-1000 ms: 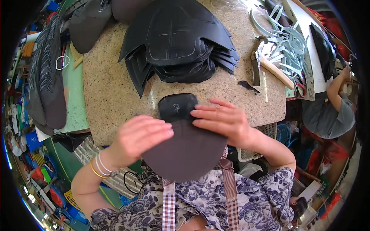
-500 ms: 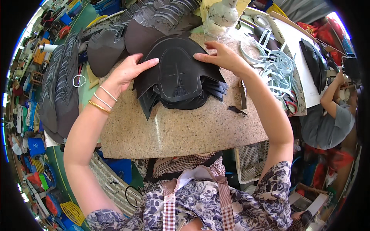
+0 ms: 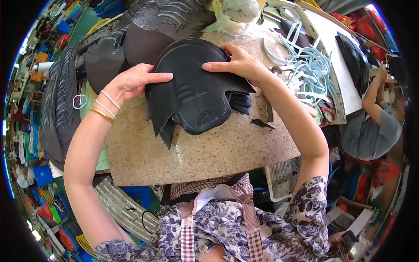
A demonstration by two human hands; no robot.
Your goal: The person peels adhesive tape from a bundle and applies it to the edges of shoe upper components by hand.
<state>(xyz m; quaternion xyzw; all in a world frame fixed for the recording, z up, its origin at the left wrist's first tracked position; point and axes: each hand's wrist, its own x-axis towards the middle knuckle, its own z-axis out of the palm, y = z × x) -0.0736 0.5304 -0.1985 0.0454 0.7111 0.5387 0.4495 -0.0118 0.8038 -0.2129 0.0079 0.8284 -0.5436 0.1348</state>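
Observation:
A stack of black leather-like cut pieces point(image 3: 198, 87) stands tilted over the speckled tabletop point(image 3: 209, 153). The top piece is rounded at the far end, notched at both sides and marked with pale lines. My left hand point(image 3: 137, 81) grips its left edge, thumb lying on top and fingers mostly hidden behind it. On the right edge, my right hand point(image 3: 238, 65) holds in the same way, thumb on top. Several layers fan out below the right notch. A small black scrap point(image 3: 262, 124) lies to the right, near a dark strip point(image 3: 269, 108).
Piles of dark cut pieces point(image 3: 146, 43) lie at the back left, more point(image 3: 65, 105) at the far left. Pale blue strips point(image 3: 307, 70) heap on the right, beside red-handled scissors point(image 3: 328, 114). A clear-wrapped white object point(image 3: 240, 11) stands behind. Another person point(image 3: 375, 131) sits at the right.
Both hands have closed in on the stack's edges, and its far end has tipped up. The top piece has bent lengthwise and shifted slightly left and nearer.

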